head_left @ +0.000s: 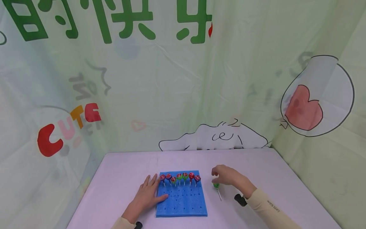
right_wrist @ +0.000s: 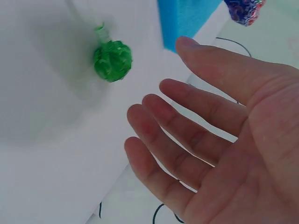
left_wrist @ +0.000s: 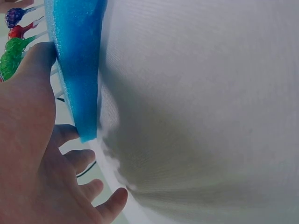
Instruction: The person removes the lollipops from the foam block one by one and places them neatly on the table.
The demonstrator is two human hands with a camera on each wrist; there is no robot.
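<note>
A blue foam board [head_left: 181, 205] with rows of small holes lies on the table. Several wrapped lollipops [head_left: 179, 176] in red, green and purple stand upright along its far side. My left hand [head_left: 146, 194] rests at the board's left edge, fingers spread and thumb over the top; the left wrist view shows the thumb against the foam [left_wrist: 77, 70]. To the right of the board a green lollipop [right_wrist: 113, 60] lies on the table, its white stick toward me. My right hand [head_left: 226, 175] hovers just beyond its head, fingers loosely bent and apart from it in the right wrist view.
The pale table [head_left: 128, 165] carries the board and the loose lollipop. A printed curtain [head_left: 177, 89] with drawings and lettering hangs behind the table and at both sides. Dark wrist devices [head_left: 240, 200] sit at both sleeves.
</note>
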